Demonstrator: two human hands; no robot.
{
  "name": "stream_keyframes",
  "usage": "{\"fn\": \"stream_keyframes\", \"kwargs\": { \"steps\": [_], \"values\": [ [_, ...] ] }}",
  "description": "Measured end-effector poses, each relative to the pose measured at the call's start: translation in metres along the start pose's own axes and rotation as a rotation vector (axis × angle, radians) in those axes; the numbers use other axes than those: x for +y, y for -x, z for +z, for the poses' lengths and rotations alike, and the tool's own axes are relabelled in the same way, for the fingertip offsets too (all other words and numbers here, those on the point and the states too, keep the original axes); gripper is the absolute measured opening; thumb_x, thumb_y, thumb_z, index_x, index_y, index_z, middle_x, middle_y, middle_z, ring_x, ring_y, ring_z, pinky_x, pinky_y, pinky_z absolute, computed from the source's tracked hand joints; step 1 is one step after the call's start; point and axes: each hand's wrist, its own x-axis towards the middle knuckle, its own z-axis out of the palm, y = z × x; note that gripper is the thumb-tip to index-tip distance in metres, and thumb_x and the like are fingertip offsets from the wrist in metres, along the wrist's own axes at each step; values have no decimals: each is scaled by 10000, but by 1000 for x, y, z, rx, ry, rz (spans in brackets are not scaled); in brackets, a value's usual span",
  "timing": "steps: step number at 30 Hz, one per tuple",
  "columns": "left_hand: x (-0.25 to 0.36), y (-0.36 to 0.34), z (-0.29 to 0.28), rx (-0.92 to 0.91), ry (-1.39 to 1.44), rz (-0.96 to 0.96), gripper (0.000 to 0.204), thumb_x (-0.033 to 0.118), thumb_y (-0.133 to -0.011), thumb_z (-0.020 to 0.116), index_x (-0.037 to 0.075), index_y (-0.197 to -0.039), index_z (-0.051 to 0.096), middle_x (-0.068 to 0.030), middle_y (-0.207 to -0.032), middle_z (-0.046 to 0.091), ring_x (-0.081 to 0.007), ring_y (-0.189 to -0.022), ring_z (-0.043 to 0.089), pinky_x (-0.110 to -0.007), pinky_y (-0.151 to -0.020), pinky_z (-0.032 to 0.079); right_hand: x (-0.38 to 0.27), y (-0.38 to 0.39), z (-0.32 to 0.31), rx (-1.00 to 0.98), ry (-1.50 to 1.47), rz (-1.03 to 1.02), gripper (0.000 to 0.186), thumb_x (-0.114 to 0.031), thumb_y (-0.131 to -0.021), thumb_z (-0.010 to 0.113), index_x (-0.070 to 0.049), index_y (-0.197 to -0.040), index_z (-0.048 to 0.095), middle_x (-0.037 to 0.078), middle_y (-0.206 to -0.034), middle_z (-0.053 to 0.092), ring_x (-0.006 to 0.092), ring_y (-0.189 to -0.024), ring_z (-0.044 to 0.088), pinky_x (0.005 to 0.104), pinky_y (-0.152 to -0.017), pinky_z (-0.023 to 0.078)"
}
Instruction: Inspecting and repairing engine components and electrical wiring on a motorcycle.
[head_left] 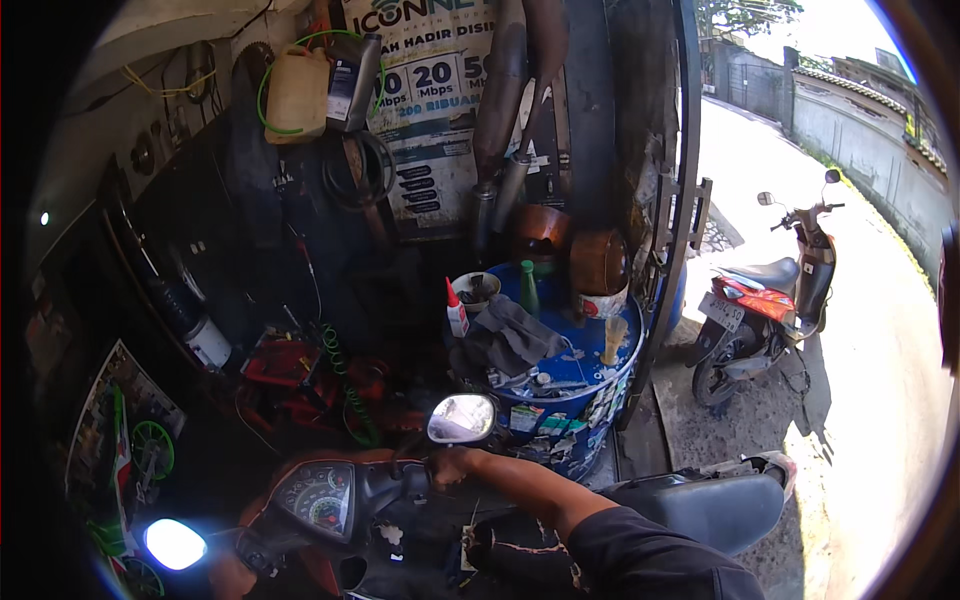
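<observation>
A dark motor scooter stands in front of me, its dashboard (318, 498) facing up and its black seat (700, 508) off to the right. My right hand (452, 468) is closed around the right handlebar grip, just below a mirror (462, 418). Low at the left, my left hand (232, 576) covers the left handlebar grip; it is dim and its fingers are partly hidden. The left mirror (175, 543) beside it glares white. Openings show in the scooter's front body (390, 535).
A blue drum (560, 420) beyond my right hand bears a dark cloth (512, 335), a green bottle (528, 288) and a red-capped bottle (456, 308). A red machine (290, 372) with a green coiled hose (340, 370) sits by the wall. Another scooter (765, 290) is parked outside.
</observation>
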Motion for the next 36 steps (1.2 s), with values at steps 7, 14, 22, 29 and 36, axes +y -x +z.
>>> {"fn": "stream_keyframes", "kwargs": {
  "steps": [7,14,22,29,36],
  "values": [
    [73,30,-90,-374,-137,-113,424,279,-891,555,103,-1276,584,-234,-1381,512,-344,-1359,410,-448,-1111,350,-6,14,14,458,212,-102,445,-300,-683,658,-62,-1059,679,173,-977,713,337,-934,692,449,-798,546],
    [74,18,-97,-319,-107,-91,439,277,-854,580,98,-1254,596,-231,-1339,536,-354,-1313,445,-450,-1084,376,-24,34,21,458,214,28,467,-310,-695,668,-109,-1117,668,179,-1071,695,354,-1023,662,464,-879,527],
    [66,18,-93,-273,-72,-87,459,274,-804,613,90,-1224,613,-226,-1284,568,-367,-1251,491,-452,-1048,410,-35,45,22,454,270,57,432,-302,-724,688,-136,-1122,668,157,-1063,702,334,-997,677,448,-857,544],
    [65,17,-82,-250,-44,-82,477,272,-760,642,84,-1198,627,-222,-1235,596,-378,-1197,532,-454,-1016,440,-33,43,27,457,302,116,433,-333,-739,713,-134,-1122,674,143,-1061,708,308,-986,687,433,-848,549],
    [62,14,-72,-218,-22,-89,496,270,-716,671,78,-1172,642,-219,-1187,625,-389,-1143,572,-456,-985,470,-33,36,29,463,302,123,444,-343,-730,718,-136,-1121,676,146,-1058,710,308,-986,688,434,-843,550]
  ]
}}
